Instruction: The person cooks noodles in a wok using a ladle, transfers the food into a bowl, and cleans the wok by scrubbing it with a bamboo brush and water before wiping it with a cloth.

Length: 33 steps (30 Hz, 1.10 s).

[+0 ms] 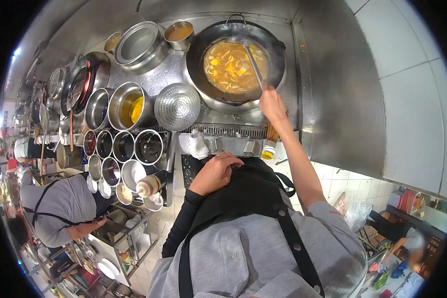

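My right hand [273, 104] is wrapped round the metal handle of a ladle [254, 64]. The ladle slants into a large dark wok [197, 74], its head partly hidden by steam and liquid at the far side. A brownish-yellow soup [228, 69] with pale strips and yellow pieces fills the bottom of the wok. Against the front of my black apron [243, 193] rests my left hand [213, 174], its fingers loosely curled and nothing visible in them. A crumpled white cloth [197, 145] lies just beyond it on the stove's front edge.
Left of the wok is a perforated strainer [177, 107], beside a pot of yellow oil [115, 109]. Several seasoning containers [123, 146] and a squeeze bottle [148, 186] stand nearer me. A brush [270, 141] hangs near my right forearm. Another person [67, 203] works at left.
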### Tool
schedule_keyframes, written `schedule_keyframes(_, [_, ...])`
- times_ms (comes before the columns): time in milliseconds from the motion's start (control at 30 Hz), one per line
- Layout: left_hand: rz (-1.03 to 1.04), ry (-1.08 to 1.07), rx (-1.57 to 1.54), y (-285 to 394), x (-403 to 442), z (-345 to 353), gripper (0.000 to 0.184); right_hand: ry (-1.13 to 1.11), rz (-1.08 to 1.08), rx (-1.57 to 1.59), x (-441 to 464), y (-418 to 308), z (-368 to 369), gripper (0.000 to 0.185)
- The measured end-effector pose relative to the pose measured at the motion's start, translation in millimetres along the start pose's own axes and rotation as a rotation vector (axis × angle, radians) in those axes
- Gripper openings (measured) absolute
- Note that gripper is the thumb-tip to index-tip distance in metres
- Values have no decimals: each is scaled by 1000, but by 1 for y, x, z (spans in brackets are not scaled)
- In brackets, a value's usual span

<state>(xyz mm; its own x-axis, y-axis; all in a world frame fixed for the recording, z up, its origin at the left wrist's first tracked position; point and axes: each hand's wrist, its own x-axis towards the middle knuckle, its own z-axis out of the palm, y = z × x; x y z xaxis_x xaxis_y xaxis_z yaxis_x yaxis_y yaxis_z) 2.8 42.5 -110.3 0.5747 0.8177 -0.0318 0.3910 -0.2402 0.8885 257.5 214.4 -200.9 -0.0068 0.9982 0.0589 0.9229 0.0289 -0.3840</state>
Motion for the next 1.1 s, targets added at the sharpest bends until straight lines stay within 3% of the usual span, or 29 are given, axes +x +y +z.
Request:
schedule_keyframes(267, [17,1,23,-7,1,2,39,-130,26,143,-61,-11,33,65])
schedule_keyframes(467, [2,-33,-16,-8,9,8,35,22,-141,3,-90,-25,16,64])
schedule_keyframes(767, [11,-93,-37,-11,23,16,38,-37,36,-1,-102,-23,12,69])
schedule_keyframes(867, [27,-107,-76,-13,26,18,38,101,-30,66,-103,-36,-4,59])
schedule_keyframes(967, [117,-178,-228,10,31,14,37,240,-163,335,-103,-53,-13,27])
schedule_keyframes(1000, [155,-240,-338,38,36,4,36,98,-168,442,-104,-60,-17,16])
schedule_keyframes(1067, [302,-364,-504,79,45,-1,38,-188,-193,795,-113,-91,-32,19])
schedule_keyframes(1100, [383,-402,-435,101,52,4,39,-259,-396,813,-118,-106,-19,17])
